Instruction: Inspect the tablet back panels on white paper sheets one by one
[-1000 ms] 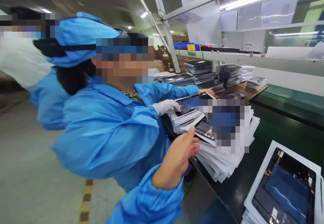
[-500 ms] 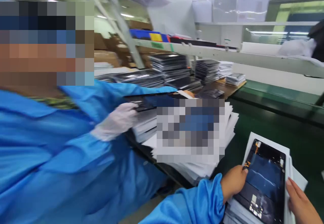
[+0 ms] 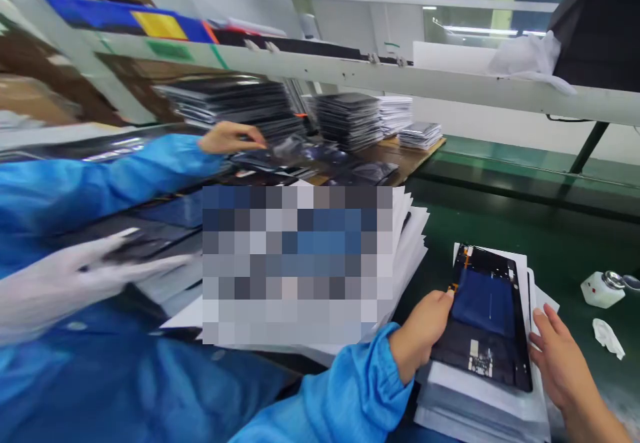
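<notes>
At the near right edge of the green bench (image 3: 500, 223), the left hand (image 3: 423, 339) and right hand (image 3: 563, 363) grip the two long sides of a dark panel (image 3: 487, 319), fingers closed on its edges. It lies flat atop a small stack of white sheets (image 3: 480, 406), not yet lifted off. Its surface is matt black with a blue film patch and a small circuit area. Beside it, a co-worker's gloved hand (image 3: 65, 279) rests on a taller, fanned pile (image 3: 413, 243); further stacks (image 3: 350, 119) remain at the far edge.

Both hands — left hand (image 3: 423, 336), right hand (image 3: 563, 356) — grip the dark panel (image 3: 485, 316) atop a white stack (image 3: 480, 403).
</notes>
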Action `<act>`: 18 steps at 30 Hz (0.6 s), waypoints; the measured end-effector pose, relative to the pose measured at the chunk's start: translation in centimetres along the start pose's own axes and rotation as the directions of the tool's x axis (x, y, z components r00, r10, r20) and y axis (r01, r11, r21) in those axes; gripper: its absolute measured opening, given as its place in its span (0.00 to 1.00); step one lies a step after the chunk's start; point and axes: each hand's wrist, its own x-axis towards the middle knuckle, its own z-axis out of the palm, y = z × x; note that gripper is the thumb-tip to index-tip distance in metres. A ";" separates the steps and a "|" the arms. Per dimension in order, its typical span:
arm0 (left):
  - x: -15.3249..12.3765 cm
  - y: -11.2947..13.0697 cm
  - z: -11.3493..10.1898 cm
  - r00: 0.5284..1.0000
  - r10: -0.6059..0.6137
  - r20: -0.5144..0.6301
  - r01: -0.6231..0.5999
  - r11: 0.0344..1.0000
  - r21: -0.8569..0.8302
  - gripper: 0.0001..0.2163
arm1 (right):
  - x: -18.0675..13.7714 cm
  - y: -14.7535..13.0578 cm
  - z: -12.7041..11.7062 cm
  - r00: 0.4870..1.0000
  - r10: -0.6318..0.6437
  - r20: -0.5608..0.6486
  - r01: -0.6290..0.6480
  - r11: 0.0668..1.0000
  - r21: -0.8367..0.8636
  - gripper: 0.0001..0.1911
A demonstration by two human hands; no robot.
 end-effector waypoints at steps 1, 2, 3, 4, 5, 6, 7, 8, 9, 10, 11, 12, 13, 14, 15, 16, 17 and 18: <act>-0.2 0.2 -0.1 1.000 -0.012 0.023 0.013 1.000 -0.024 0.12 | -0.1 -0.1 0.0 1.000 0.018 0.021 -0.019 0.999 0.035 0.45; -0.4 0.3 -0.1 0.999 -0.021 0.049 0.024 0.998 -0.056 0.12 | -0.2 -0.2 0.1 0.997 0.049 0.063 -0.054 0.996 0.072 0.43; -0.5 0.4 -0.2 0.997 -0.028 0.073 0.034 0.996 -0.079 0.12 | -0.3 -0.2 0.3 0.989 0.090 0.114 -0.103 0.989 0.110 0.40; -0.7 0.3 -0.3 0.995 -0.038 0.090 0.047 0.995 -0.094 0.11 | -0.4 -0.2 0.4 0.978 0.129 0.165 -0.153 0.978 0.144 0.37; -0.7 0.2 -0.3 0.994 -0.052 0.098 0.062 0.992 -0.106 0.11 | -0.5 -0.2 0.5 0.966 0.158 0.207 -0.194 0.966 0.170 0.33; -0.8 -0.1 -0.3 0.993 -0.065 0.101 0.077 0.989 -0.125 0.11 | -0.6 -0.1 0.6 0.956 0.171 0.239 -0.219 0.957 0.189 0.30; -0.8 -0.4 -0.4 0.992 -0.076 0.103 0.092 0.983 -0.159 0.11 | -0.6 -0.1 0.7 0.952 0.165 0.258 -0.220 0.955 0.200 0.29; -0.9 -0.8 -0.4 0.990 -0.088 0.109 0.109 0.972 -0.209 0.11 | -0.8 0.0 0.7 0.955 0.141 0.260 -0.196 0.960 0.201 0.27; -0.9 -1.1 -0.5 0.986 -0.099 0.135 0.133 0.954 -0.268 0.12 | -0.9 0.0 0.7 0.960 0.104 0.259 -0.157 0.969 0.193 0.26; -0.9 -1.4 -0.7 0.978 -0.110 0.178 0.163 0.933 -0.321 0.14 | -1.1 -0.1 0.7 0.961 0.073 0.268 -0.126 0.975 0.186 0.24; -0.9 -1.6 -0.9 0.965 -0.122 0.231 0.201 0.913 -0.355 0.15 | -1.2 -0.1 0.6 0.958 0.055 0.280 -0.109 0.978 0.180 0.24; -0.9 -1.8 -1.1 0.947 -0.141 0.290 0.245 0.899 -0.362 0.17 | -1.5 -0.1 0.5 0.955 0.049 0.292 -0.104 0.979 0.175 0.23; -0.9 -1.8 -1.3 0.926 -0.164 0.340 0.285 0.894 -0.345 0.19 | -1.7 -0.1 0.4 0.951 0.050 0.305 -0.107 0.980 0.170 0.23; -0.9 -1.8 -1.4 0.911 -0.185 0.369 0.310 0.897 -0.315 0.20 | -1.9 -0.1 0.4 0.946 0.056 0.320 -0.114 0.980 0.166 0.24; -0.9 -1.7 -1.6 0.907 -0.198 0.372 0.315 0.905 -0.286 0.20 | -2.1 0.0 0.3 0.940 0.061 0.336 -0.120 0.980 0.160 0.25; -0.8 -1.6 -1.6 0.916 -0.205 0.346 0.304 0.916 -0.261 0.20 | -2.2 0.2 0.2 0.935 0.062 0.349 -0.122 0.981 0.153 0.26; -0.8 -1.5 -1.6 0.930 -0.209 0.304 0.289 0.925 -0.249 0.20 | -2.4 0.4 0.2 0.931 0.051 0.361 -0.113 0.982 0.152 0.28; -0.7 -1.4 -1.5 0.944 -0.213 0.252 0.275 0.929 -0.246 0.19 | -2.5 0.7 0.2 0.928 0.034 0.370 -0.098 0.983 0.156 0.29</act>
